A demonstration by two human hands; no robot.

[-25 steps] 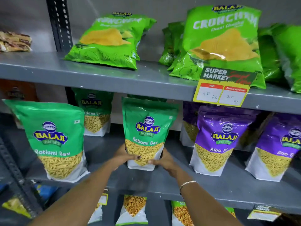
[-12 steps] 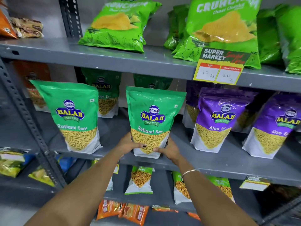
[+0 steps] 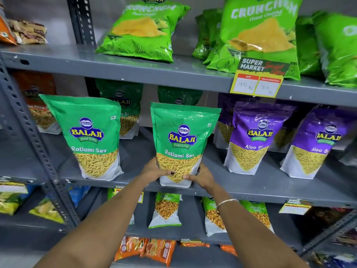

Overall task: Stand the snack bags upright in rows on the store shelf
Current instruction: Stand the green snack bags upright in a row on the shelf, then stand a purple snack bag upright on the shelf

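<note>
A green Ratlami Sev bag (image 3: pixel 182 136) stands upright near the front edge of the grey middle shelf (image 3: pixel 251 187). My left hand (image 3: pixel 154 170) grips its lower left side and my right hand (image 3: pixel 201 176) its lower right side. A second green Ratlami Sev bag (image 3: pixel 90 136) stands upright to the left, apart from it. Two purple Aloo Sev bags (image 3: pixel 255 136) (image 3: pixel 316 144) stand to the right. More green and purple bags stand behind in a back row, partly hidden.
Light green Crunchem chip bags (image 3: pixel 143 29) (image 3: pixel 258 33) lean on the top shelf above a yellow price tag (image 3: pixel 257 80). Smaller bags (image 3: pixel 166 209) stand on the lower shelf, orange packs (image 3: pixel 154 250) below. A perforated grey upright (image 3: pixel 36 140) runs down the left.
The view has shifted so the shelves sit higher and further right in frame. Both hands stay on the base of the centre green bag, which has barely moved on the shelf.
</note>
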